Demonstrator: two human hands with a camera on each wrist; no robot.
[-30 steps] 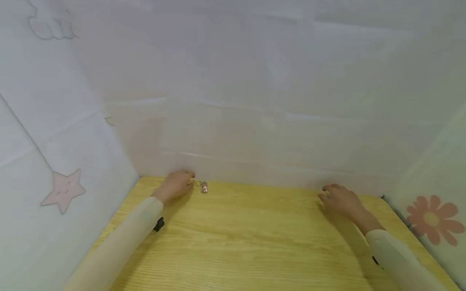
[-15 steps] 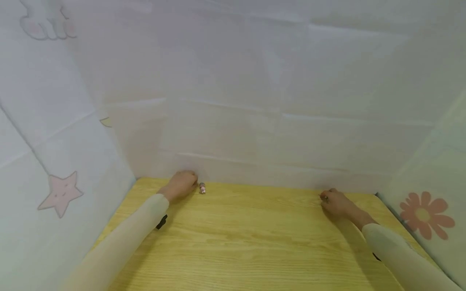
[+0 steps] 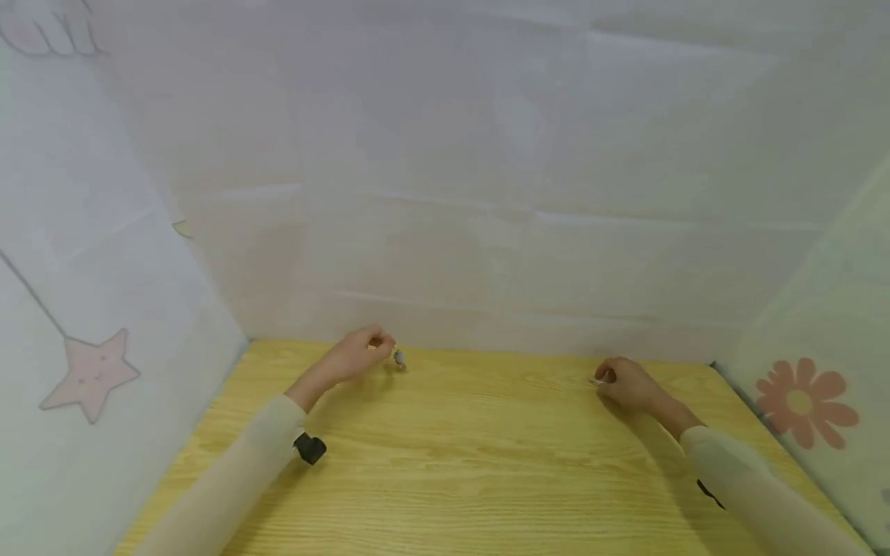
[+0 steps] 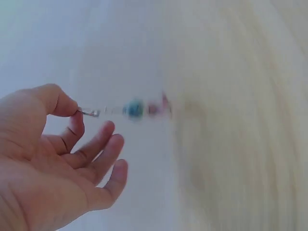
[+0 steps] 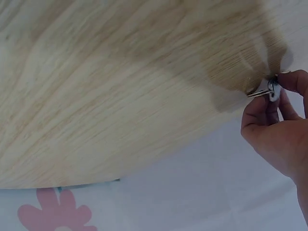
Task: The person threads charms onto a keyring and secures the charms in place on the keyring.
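Note:
My left hand (image 3: 361,354) is at the far left of the wooden table (image 3: 473,455), pinching the ring of a small keychain charm (image 3: 399,357) that dangles just off the surface. In the left wrist view the charm (image 4: 139,109) is blurred, hanging from thumb and forefinger of the left hand (image 4: 72,113), the other fingers loosely curled. My right hand (image 3: 619,380) is at the far right near the back wall, pinching a small silver metal piece (image 3: 596,381). In the right wrist view the metal piece (image 5: 264,91) sticks out between the fingertips of the right hand (image 5: 276,96).
White sheet walls enclose the table on three sides. A pink star (image 3: 89,372) marks the left wall and a pink flower (image 3: 799,401) the right wall. A black wrist camera strap (image 3: 309,448) shows on the left sleeve.
My left hand has taken the charm by its ring and lifted it off the table. My right hand closed on the small metal piece and drew slightly left.

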